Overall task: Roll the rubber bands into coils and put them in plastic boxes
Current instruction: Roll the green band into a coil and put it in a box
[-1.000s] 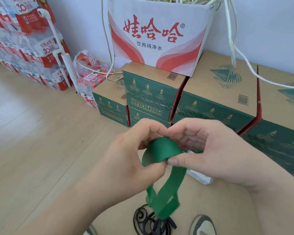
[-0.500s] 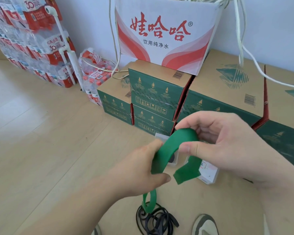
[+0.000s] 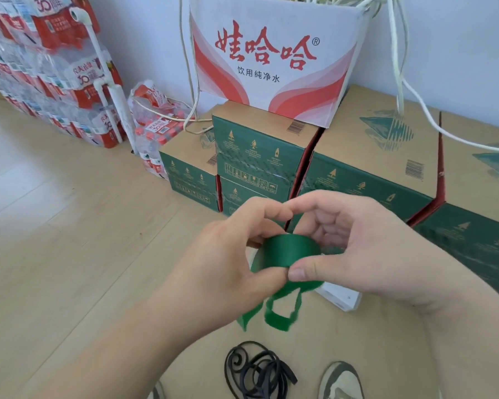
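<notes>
Left hand [image 3: 228,263] and right hand [image 3: 363,249] meet above a cardboard sheet [image 3: 386,355] laid on the wooden floor [image 3: 55,226]. Both grip the green rubber band [image 3: 288,251], which is held in the air between them. Its upper part is wound into a wide coil. The left thumb and curled fingers [image 3: 260,210] pinch the coil's left side. The right thumb presses the lower front edge, and the right fingers curl behind the coil. The two forefinger tips touch above the coil. The unwound remainder hangs below the hands in a loose loop, its lower end blurred.

Black rubber bands [image 3: 257,372] lie in a tangled heap on the cardboard, below the hanging loop and apart from it. A white box [image 3: 340,298] sits just under the right hand, mostly hidden. One shoe [image 3: 340,381] shows at the bottom edge.

Background: stacked green cartons [image 3: 260,156] carry a red-and-white carton [image 3: 271,59] holding pale cords [image 3: 401,67]. Shrink-wrapped packs of bottled water [image 3: 55,67] stand at the left against the wall.
</notes>
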{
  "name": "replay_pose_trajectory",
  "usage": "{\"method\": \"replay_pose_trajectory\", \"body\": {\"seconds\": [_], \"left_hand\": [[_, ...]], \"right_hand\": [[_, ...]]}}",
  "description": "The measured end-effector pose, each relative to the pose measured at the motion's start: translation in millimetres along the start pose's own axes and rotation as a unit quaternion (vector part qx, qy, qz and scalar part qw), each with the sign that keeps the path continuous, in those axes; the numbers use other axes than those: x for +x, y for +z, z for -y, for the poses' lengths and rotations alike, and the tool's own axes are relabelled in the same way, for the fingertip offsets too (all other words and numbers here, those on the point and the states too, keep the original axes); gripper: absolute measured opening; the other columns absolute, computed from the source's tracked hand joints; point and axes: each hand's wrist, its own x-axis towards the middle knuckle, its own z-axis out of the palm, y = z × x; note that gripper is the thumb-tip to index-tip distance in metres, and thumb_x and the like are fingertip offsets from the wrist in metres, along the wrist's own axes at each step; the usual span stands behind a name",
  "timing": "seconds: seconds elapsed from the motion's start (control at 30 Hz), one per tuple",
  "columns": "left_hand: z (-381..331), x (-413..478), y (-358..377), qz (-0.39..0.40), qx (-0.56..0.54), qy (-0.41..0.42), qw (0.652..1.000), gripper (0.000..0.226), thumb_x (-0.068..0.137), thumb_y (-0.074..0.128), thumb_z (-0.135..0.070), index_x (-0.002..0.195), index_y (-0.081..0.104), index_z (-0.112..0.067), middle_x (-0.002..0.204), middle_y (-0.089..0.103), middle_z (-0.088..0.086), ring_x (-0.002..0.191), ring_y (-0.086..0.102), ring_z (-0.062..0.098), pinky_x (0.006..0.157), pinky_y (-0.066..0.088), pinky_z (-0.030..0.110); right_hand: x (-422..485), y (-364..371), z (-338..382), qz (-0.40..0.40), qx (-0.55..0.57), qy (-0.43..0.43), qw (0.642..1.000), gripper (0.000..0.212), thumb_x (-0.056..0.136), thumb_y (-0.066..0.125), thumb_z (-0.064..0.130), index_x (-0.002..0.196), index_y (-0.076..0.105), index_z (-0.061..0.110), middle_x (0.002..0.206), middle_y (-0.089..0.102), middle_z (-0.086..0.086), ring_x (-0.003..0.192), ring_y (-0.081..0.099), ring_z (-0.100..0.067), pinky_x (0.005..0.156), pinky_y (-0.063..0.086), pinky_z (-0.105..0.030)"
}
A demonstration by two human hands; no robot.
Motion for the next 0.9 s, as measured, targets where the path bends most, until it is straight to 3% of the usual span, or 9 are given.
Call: {"method": "replay_pose_trajectory", "body": {"seconds": [0.13,0.27,0.37,0.47,0.63,0.8,0.9], "left_hand": [[8,0,4,0.007,-0.022,-0.021,1.0,0.056,0.073,0.089,-0.011,0.114,0.059,-0.034,0.109,0.077,-0.015,0.106,0.07,-0.004,0.098,0.055,0.024],[14,2,7,0.012,-0.03,-0.046,0.998,0.058,0.071,0.093,-0.015,0.115,0.059,-0.033,0.101,0.075,-0.017,0.1,0.071,0.0,0.096,0.053,0.018],[23,1,7,0.089,-0.013,-0.097,0.991,0.061,0.073,0.09,-0.017,0.117,0.056,-0.04,0.106,0.072,-0.02,0.105,0.068,0.0,0.101,0.053,0.029],[33,-1,6,0.154,-0.004,-0.122,0.98,0.041,0.08,0.085,-0.026,0.109,0.063,-0.043,0.105,0.07,-0.026,0.104,0.067,-0.001,0.099,0.053,0.033],[34,3,-13,0.093,-0.026,-0.135,0.986,0.028,0.078,0.087,-0.012,0.09,0.068,-0.028,0.09,0.075,0.0,0.086,0.073,0.019,0.087,0.058,0.042],[16,-1,-24,0.022,0.009,-0.048,0.999,0.05,0.07,0.092,-0.019,0.116,0.076,-0.031,0.101,0.072,-0.002,0.095,0.072,0.021,0.09,0.059,0.034],[5,-7,-13,-0.022,0.024,-0.006,0.999,0.06,0.064,0.097,-0.024,0.118,0.073,-0.031,0.097,0.072,-0.009,0.094,0.072,0.015,0.088,0.058,0.029]], "right_hand": [[-1,2,1,-0.001,-0.04,0.0,0.999,0.057,0.064,0.095,0.011,0.109,0.072,0.038,0.093,0.076,0.001,0.086,0.075,-0.022,0.084,0.061,-0.049],[1,5,-2,-0.025,-0.051,-0.023,0.998,0.051,0.075,0.087,0.006,0.111,0.07,0.038,0.092,0.076,0.004,0.086,0.075,-0.018,0.083,0.061,-0.045],[-2,3,0,-0.06,0.002,-0.044,0.997,0.05,0.078,0.084,0.0,0.113,0.07,0.032,0.091,0.075,0.0,0.084,0.075,-0.02,0.083,0.063,-0.038],[-8,-4,5,-0.068,0.044,-0.061,0.995,0.05,0.079,0.081,-0.003,0.117,0.069,0.028,0.089,0.075,-0.003,0.081,0.075,-0.022,0.082,0.063,-0.034],[-9,-18,-7,-0.08,-0.077,-0.011,0.994,0.036,0.085,0.08,0.014,0.11,0.069,0.037,0.093,0.075,0.004,0.085,0.074,-0.017,0.084,0.061,-0.04],[-10,-26,-16,0.044,-0.127,0.099,0.986,0.052,0.071,0.091,0.032,0.111,0.061,0.044,0.096,0.076,0.008,0.089,0.074,-0.018,0.091,0.056,-0.048],[-8,-13,-13,0.072,-0.075,0.082,0.991,0.058,0.068,0.094,0.027,0.114,0.059,0.038,0.094,0.078,0.005,0.089,0.075,-0.022,0.09,0.058,-0.052]]}}
